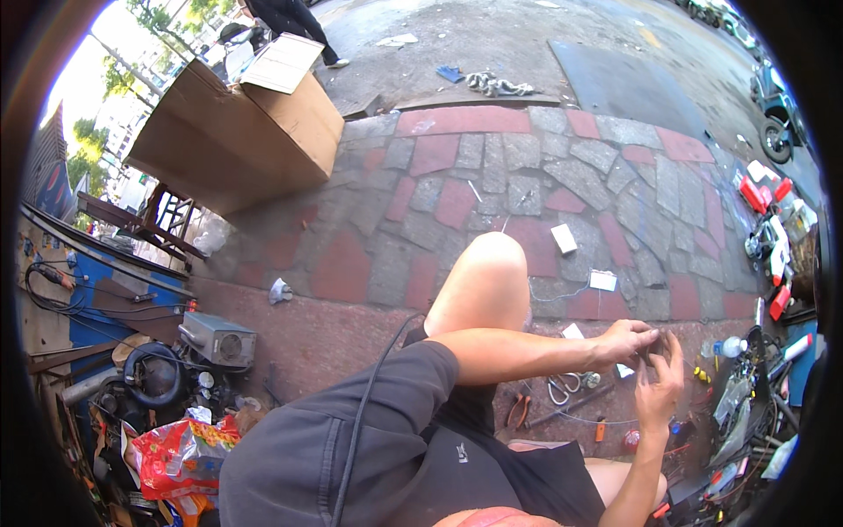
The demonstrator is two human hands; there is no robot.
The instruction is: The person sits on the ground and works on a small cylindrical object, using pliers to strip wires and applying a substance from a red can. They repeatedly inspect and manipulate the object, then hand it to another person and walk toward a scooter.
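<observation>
My left hand (625, 343) reaches across to the right with thumb and fingers closed in a pinch. Close beside it, my right hand (660, 385) is raised, fingers bent and fingertips meeting those of the left. A small dark thing seems to sit between the fingertips, too small to make out. On the ground below the hands lie scissors (560, 389) with pale loop handles, pliers (520, 410) with orange-red handles and a short orange tool handle (601, 429). A thin wire (606, 420) curves past them.
Small white boxes (564, 238) lie on the paving beyond my knee (496, 259). A clear plastic bottle (729, 347) and heaped parts stand at the right. At left are a large cardboard box (237, 132), a grey metal machine (218, 341) and a red bag (180, 457). A person (299, 26) stands far off.
</observation>
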